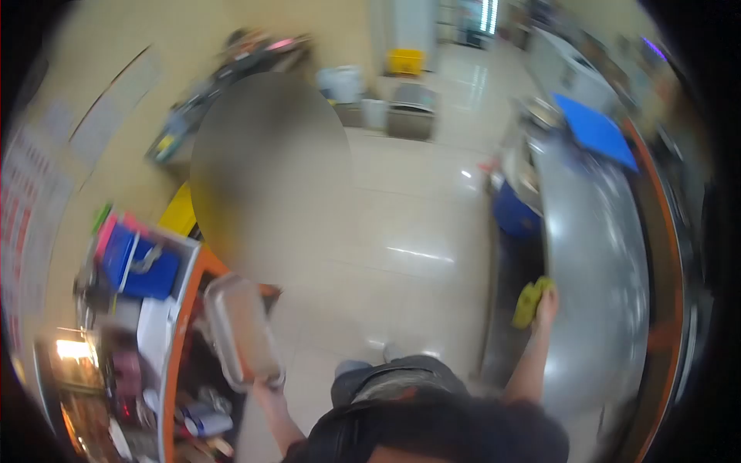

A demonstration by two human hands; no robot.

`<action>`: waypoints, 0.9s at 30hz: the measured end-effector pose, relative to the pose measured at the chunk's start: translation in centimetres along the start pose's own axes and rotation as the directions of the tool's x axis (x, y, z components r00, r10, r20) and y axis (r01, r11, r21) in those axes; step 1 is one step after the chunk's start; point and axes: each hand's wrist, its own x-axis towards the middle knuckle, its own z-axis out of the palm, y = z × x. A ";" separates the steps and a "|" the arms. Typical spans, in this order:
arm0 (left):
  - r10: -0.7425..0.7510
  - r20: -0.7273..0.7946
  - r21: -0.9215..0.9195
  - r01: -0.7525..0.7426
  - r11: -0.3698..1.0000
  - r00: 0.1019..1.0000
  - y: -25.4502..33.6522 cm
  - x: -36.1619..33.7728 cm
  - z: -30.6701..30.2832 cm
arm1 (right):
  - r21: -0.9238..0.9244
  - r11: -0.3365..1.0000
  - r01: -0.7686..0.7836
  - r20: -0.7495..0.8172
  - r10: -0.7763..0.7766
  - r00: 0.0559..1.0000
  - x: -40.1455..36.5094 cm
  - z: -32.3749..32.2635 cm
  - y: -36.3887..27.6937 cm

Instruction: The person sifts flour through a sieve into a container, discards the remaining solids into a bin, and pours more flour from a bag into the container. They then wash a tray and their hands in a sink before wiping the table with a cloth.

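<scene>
My left hand [268, 388] is closed on the near end of a shallow rectangular tray [245, 332] with a pale raised rim. The tray hangs tilted beside the orange-edged shelf on the left. On the right, my right hand [547, 307] is closed around a yellow-green cloth [527, 305], at the near edge of a steel counter [598, 270]. Motion blur softens the cloth, so its exact kind is uncertain.
A cluttered shelf with an orange edge [179, 339] stands left, bearing a blue box [140, 262]. A blue board [594, 131] lies on the counter's far end, near a blue bucket [515, 212]. Tiled floor [417, 231] runs between. A blurred oval hides part of the left background.
</scene>
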 end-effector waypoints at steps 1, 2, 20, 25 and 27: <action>-0.064 -0.049 0.024 0.065 0.998 0.997 -0.3 2.9 1.4 | 0.059 0.993 -0.107 0.174 0.095 0.980 0.3 4.2 2.4; -0.093 -0.058 0.034 0.095 0.995 0.994 -0.4 6.5 6.2 | 0.115 0.973 -0.200 0.315 0.155 0.936 3.1 9.6 6.0; 0.018 -0.123 0.046 -0.012 0.999 0.992 16.8 66.9 45.1 | 0.124 0.913 -0.389 0.564 0.257 0.784 10.9 71.8 2.6; 0.066 -0.198 -0.111 -0.089 0.990 0.978 18.5 84.7 49.9 | -0.005 0.925 -0.381 0.504 0.331 0.798 19.6 83.4 5.4; 0.077 -0.231 -0.163 -0.117 0.980 0.970 20.2 89.4 52.3 | -0.087 0.929 -0.358 0.475 0.355 0.805 22.7 91.3 5.4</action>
